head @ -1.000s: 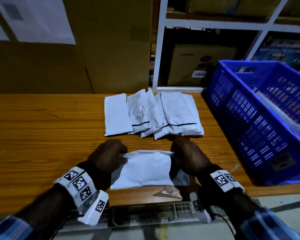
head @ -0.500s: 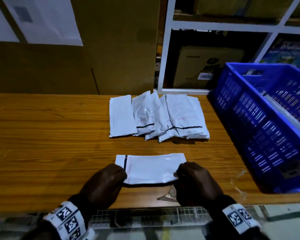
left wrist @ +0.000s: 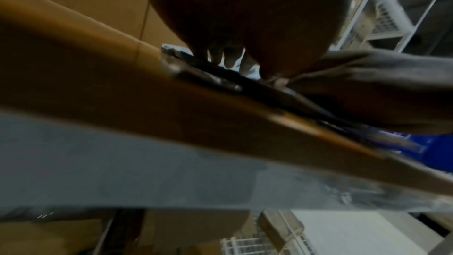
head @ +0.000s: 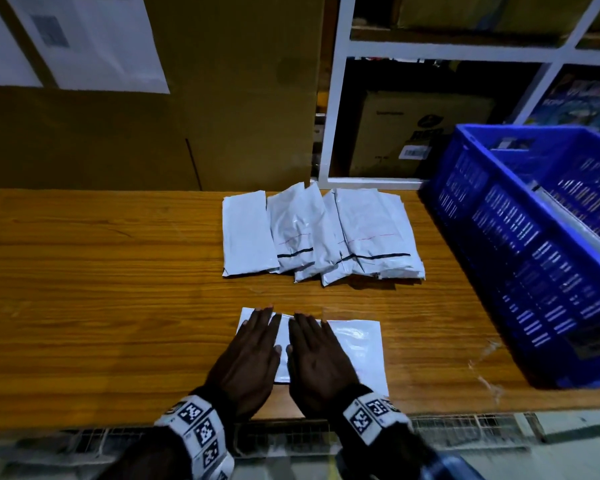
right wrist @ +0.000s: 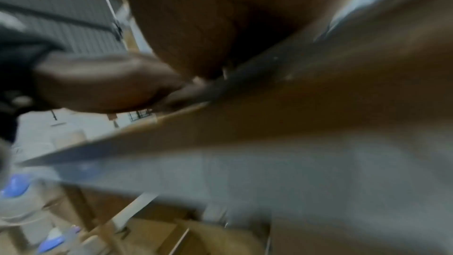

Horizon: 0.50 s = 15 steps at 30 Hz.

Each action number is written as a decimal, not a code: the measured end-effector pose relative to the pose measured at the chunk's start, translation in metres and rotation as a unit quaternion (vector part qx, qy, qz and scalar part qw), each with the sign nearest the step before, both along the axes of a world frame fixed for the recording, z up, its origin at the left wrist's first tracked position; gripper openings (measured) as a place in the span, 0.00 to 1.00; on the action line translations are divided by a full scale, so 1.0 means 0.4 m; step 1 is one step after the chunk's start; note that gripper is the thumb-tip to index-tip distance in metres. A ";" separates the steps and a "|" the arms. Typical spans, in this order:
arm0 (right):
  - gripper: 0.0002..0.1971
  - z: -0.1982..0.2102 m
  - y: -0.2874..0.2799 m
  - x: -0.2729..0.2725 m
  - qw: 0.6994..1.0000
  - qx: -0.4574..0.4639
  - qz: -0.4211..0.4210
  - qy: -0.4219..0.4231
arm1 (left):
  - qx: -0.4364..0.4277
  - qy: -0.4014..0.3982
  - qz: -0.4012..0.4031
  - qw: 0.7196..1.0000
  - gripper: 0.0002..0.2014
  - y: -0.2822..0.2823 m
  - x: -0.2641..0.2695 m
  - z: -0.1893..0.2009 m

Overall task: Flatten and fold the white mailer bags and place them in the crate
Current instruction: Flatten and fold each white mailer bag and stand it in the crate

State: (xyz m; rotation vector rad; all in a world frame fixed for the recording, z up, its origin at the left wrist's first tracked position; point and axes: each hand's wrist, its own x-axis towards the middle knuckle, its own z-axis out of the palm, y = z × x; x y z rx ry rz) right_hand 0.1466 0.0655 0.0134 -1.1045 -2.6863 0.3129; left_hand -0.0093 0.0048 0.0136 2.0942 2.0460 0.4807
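Observation:
A white mailer bag (head: 355, 348) lies flat near the front edge of the wooden table (head: 101, 289). My left hand (head: 253, 344) and right hand (head: 312, 348) press on its left half, side by side, palms down, fingers straight. Behind it sit several folded white mailer bags (head: 319, 233) in an overlapping row. The blue crate (head: 520, 237) stands at the right, tilted toward me. Both wrist views are blurred: they show a palm on the table edge (left wrist: 171, 108) and the other hand beside it.
A large cardboard box (head: 153, 126) with white paper sheets stands behind the table at the left. A white shelf frame (head: 336, 98) with a carton (head: 413, 133) is behind the bags. Torn clear tape (head: 485, 368) lies near the crate's front corner.
Both hands let go of the mailer's ends and now lie flat on it. The mailer has been laid down on the table and spread out.

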 end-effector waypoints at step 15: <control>0.31 -0.002 0.015 0.010 0.998 0.032 0.038 -0.032 | -0.007 0.064 0.025 0.998 0.30 -0.002 0.008 -0.008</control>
